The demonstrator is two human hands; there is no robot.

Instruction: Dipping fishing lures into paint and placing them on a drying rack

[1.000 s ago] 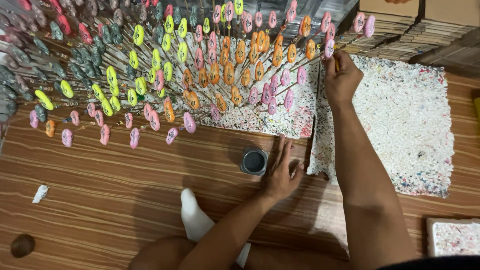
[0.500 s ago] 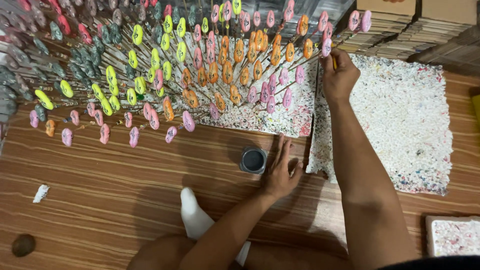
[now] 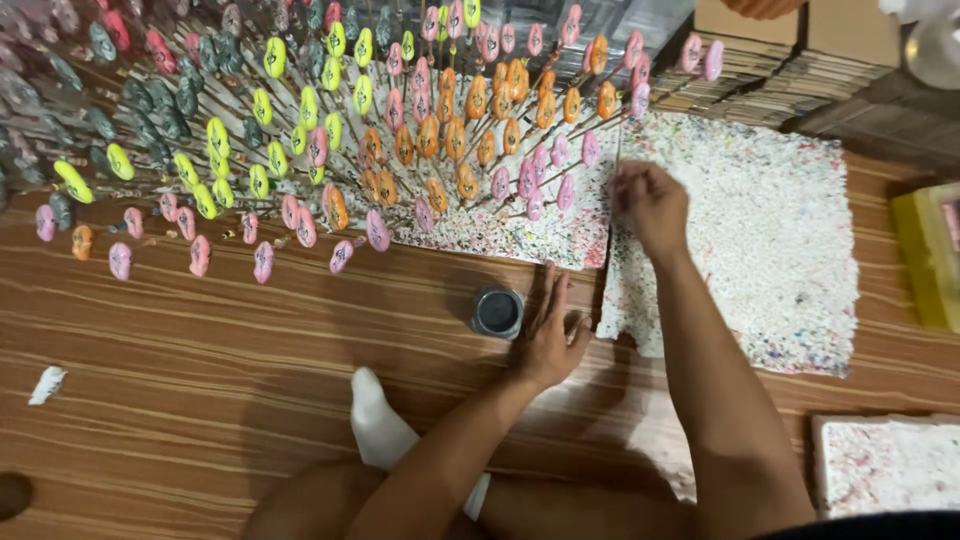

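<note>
Under me a striped wood-grain floor point(image 3: 200, 370) in warm indoor light, stacks of flat cardboard point(image 3: 790, 60) ahead on my right, a yellow box point(image 3: 925, 255) at the right edge, a white scrap point(image 3: 47, 384) to my left

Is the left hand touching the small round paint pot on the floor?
Cannot tell. In the head view the left hand lies flat right beside the pot; no clear gap or contact shows.

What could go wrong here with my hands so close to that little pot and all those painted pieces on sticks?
The left hand lies flat on the floor right beside the small open pot; a sideways nudge could tip it over. The right hand works at the edge of the speckled foam board, close to the pink pieces on sticks, so the forearm might brush them.
</note>
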